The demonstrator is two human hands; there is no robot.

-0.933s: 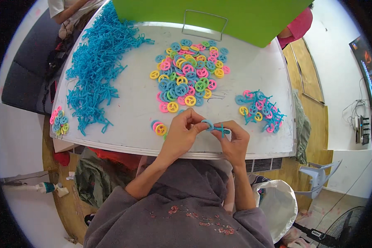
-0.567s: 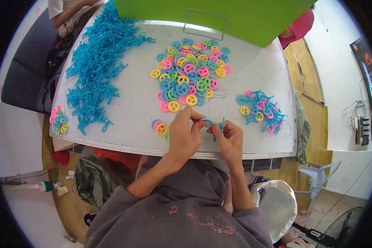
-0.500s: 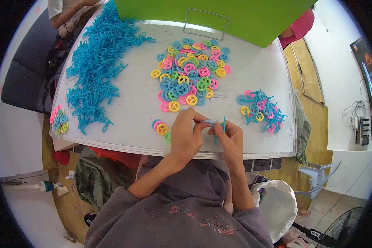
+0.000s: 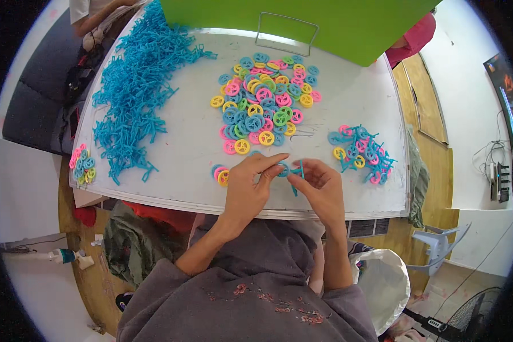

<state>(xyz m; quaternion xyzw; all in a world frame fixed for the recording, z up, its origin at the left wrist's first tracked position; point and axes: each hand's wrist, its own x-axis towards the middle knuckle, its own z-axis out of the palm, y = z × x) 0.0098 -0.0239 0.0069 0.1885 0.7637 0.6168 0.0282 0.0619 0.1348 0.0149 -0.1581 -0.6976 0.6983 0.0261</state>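
My left hand (image 4: 248,187) pinches a small blue plastic wheel (image 4: 283,170) between thumb and forefinger, above the near part of the white table. Facing it, my right hand (image 4: 324,191) grips a thin blue branched plastic piece (image 4: 295,190), one straight bar of it upright at the fingertips. Wheel and piece meet or nearly meet; whether they are joined I cannot tell. Just left of my left hand lie a few loose wheels, among them a yellow wheel (image 4: 223,178), partly covered by the hand. Beyond my hands spreads a pile of coloured wheels (image 4: 262,94).
A long heap of blue branched pieces (image 4: 134,85) covers the table's left side. Blue pieces with wheels (image 4: 362,151) lie at the right. Small wheels (image 4: 82,165) sit at the left corner. A green panel (image 4: 302,25) with a wire frame (image 4: 288,35) stands at the back.
My hands have drawn slightly apart, left hand shifting left and right hand right. The blue wheel at the left fingertips now shows face-on. The view has moved slightly.
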